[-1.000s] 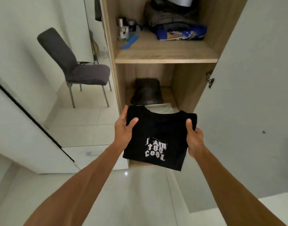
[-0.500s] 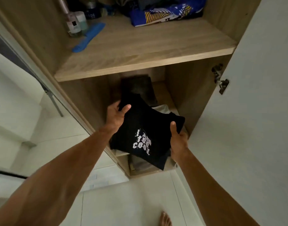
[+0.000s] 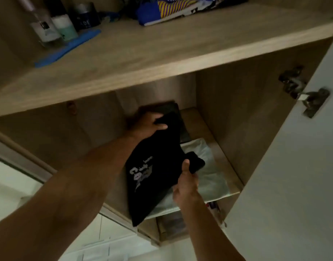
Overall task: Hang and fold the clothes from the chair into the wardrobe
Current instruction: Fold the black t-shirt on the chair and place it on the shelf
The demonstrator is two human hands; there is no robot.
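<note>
Holding: folded black printed cotton T-shirt point(image 3: 158, 157), spanning both hands above pale folded cloth point(image 3: 209, 178).
Left hand point(image 3: 146, 125) grip: curled round its far edge.
Right hand point(image 3: 186, 187) grip: thumb pinching its near-right edge.

Folded black shirt point(image 3: 158, 166) now inside lower wardrobe compartment point(image 3: 218, 117).

We see the upper shelf point(image 3: 161, 59) low overhead. A dark pile point(image 3: 170, 108) fills the back; the lower shelf point(image 3: 219, 151) lies bare along its right edge.
</note>
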